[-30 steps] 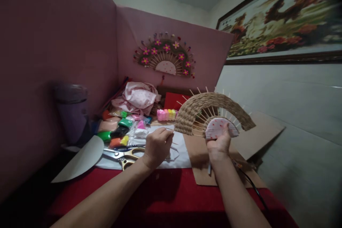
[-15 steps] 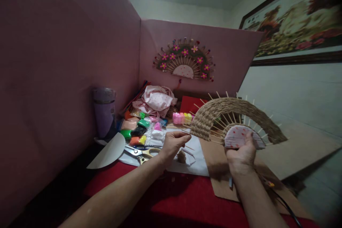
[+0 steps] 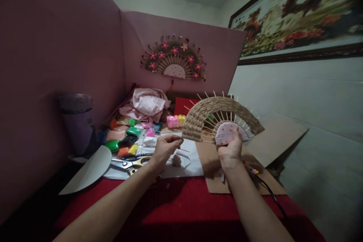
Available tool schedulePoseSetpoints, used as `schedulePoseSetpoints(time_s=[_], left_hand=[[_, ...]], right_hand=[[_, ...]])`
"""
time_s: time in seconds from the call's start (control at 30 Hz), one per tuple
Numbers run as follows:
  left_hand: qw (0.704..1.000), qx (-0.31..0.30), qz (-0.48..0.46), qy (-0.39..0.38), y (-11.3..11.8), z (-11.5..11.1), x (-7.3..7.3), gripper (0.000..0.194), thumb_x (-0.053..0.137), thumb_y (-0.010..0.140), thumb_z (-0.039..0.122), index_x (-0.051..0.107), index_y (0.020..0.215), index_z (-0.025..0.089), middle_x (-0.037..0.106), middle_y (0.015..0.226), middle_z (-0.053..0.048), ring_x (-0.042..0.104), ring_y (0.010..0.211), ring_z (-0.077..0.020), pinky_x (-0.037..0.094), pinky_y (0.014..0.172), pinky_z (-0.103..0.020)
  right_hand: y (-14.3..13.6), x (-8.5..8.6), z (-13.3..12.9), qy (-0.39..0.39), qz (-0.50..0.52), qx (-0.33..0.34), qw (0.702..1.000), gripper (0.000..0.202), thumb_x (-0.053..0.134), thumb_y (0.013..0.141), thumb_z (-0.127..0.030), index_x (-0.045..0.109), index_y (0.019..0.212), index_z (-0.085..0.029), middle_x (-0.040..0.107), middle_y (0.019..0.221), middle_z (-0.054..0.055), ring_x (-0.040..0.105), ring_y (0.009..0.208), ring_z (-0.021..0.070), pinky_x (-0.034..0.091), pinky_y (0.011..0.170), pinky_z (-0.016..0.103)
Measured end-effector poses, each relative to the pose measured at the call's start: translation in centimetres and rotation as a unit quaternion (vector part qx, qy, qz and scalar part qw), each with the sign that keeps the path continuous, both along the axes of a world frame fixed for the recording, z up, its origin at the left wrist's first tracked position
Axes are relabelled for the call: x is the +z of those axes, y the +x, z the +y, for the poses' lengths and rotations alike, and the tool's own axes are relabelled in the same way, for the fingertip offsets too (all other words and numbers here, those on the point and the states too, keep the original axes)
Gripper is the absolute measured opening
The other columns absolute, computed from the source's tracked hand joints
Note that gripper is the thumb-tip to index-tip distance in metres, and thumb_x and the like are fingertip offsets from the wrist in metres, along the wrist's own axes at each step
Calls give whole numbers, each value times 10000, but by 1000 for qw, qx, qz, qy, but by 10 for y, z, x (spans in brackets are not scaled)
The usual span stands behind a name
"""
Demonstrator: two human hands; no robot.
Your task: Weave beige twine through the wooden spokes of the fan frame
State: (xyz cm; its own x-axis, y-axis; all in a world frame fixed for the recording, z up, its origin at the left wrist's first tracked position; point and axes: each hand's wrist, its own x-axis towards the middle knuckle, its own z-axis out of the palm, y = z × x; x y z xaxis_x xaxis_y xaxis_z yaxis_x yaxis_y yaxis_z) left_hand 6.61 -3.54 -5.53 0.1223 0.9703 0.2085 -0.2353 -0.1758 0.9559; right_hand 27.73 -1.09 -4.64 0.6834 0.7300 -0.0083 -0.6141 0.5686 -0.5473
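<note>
A woven fan (image 3: 195,121) of brown cord on thin wooden sticks is held up over the table, its arc upward. My right hand (image 3: 231,151) grips its half-round base, covered in white cloth with red dots, the thumb in front and the other fingers mostly hidden. At the fan's left lower corner, my left hand (image 3: 168,149) has thumb and forefinger pinched at a stick end; a thin stick or strand seems to be between them. Behind, a finished fan with pink flowers (image 3: 174,50) hangs on the pink board (image 3: 218,56).
Gold-handled scissors (image 3: 132,165), a white half-disc (image 3: 87,172) and bags of coloured clay (image 3: 133,132) lie at left. A purple bottle (image 3: 78,124) stands behind them. Brown cardboard (image 3: 212,177) and a black cable (image 3: 270,193) are at right.
The whole view has shifted, so the fan and both hands appear further left. My left hand stays pinched near the fan's left corner and my right hand keeps its hold on the base.
</note>
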Motion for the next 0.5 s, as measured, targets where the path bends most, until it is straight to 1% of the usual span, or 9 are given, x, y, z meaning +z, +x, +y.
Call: schedulePoseSetpoints(time_s=[0.07,0.13,0.27,0.37,0.5], left_hand=[[1000,-2,9,15,0,-2,3,259,735,563,360,660,638,124,514,488,27,308,400,-28,197,388,-180],[999,3,23,34,0,-5,6,244,720,586,359,661,629,126,513,503,22,315,411,-34,206,386,-182],[995,22,42,82,0,-7,10,209,702,611,341,662,598,136,525,517,11,414,480,-71,314,449,-196],[991,31,44,119,0,-5,10,178,697,620,314,656,585,144,540,520,12,463,521,-92,365,511,-215],[976,65,88,191,-1,-3,7,131,662,672,271,659,614,153,566,551,8,480,545,-101,370,530,-221]], right_hand=[[-1,1,-1,-11,23,-2,1000,183,573,732,-374,574,790,-200,626,671,-64,579,593,94,482,576,223],[-1,2,-1,-16,25,3,1000,178,569,734,-368,578,783,-197,622,660,-61,575,576,95,480,559,221],[-1,3,-2,-14,20,11,1000,172,576,731,-366,578,781,-201,624,663,-66,577,574,87,483,559,211],[-1,3,-2,-17,22,17,999,158,569,741,-356,580,782,-204,627,660,-69,580,570,82,486,559,203],[-2,4,-2,-14,19,0,1000,150,570,742,-336,588,780,-191,634,659,-56,591,573,89,489,533,203]])
